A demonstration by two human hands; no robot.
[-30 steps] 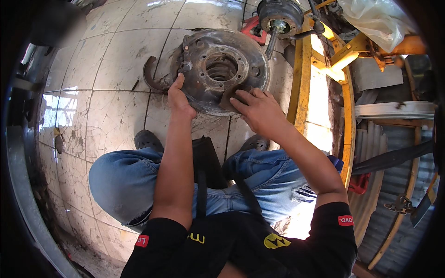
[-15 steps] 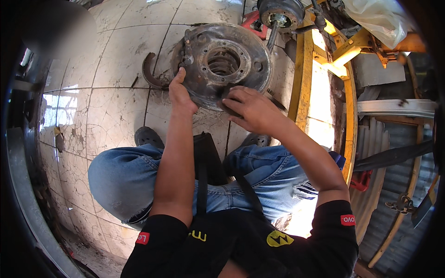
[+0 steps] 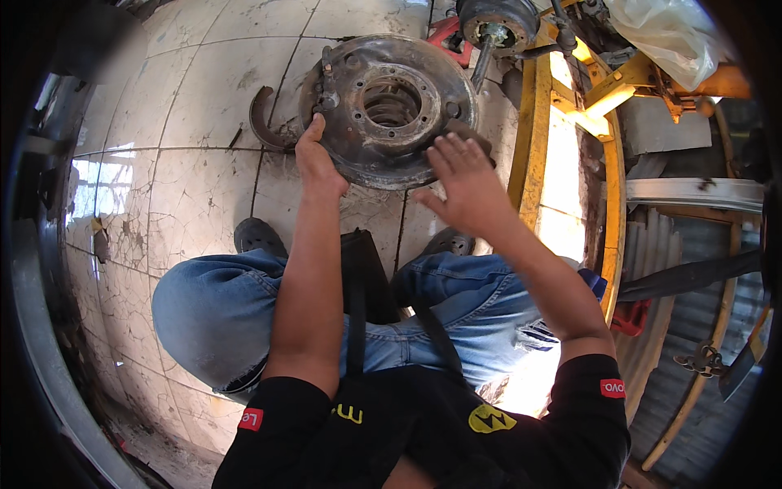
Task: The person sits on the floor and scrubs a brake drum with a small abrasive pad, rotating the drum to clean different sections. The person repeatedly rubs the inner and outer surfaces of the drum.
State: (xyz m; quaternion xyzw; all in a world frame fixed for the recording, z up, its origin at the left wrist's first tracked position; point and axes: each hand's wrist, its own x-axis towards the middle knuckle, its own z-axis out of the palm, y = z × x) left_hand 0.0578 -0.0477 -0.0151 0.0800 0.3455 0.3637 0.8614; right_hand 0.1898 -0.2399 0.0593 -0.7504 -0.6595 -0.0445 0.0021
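A round, dark metal brake backing plate (image 3: 383, 163), with a large hole and a ring of bolt holes, stands tilted in front of me. My left hand (image 3: 316, 163) grips its left rim, with the thumb up near a small cylinder-like fitting (image 3: 327, 81) bolted on the face. My right hand (image 3: 468, 179) presses a dark flat pad (image 3: 466, 135) against the lower right of the plate, fingers stretched over it. What the pad is made of I cannot make out. Through the plate's hole a coil spring (image 3: 391, 106) shows.
A curved brake shoe (image 3: 262, 122) lies on the cracked tile floor (image 3: 195, 187) left of the plate. At the far right stand a brake drum on a shaft (image 3: 498, 24) and a red stand (image 3: 450, 39). A yellow metal frame (image 3: 533, 130) runs along my right.
My right hand has slid right and slightly up along the plate's lower edge with the dark pad, its fingers straighter now. My left hand keeps its grip on the rim.
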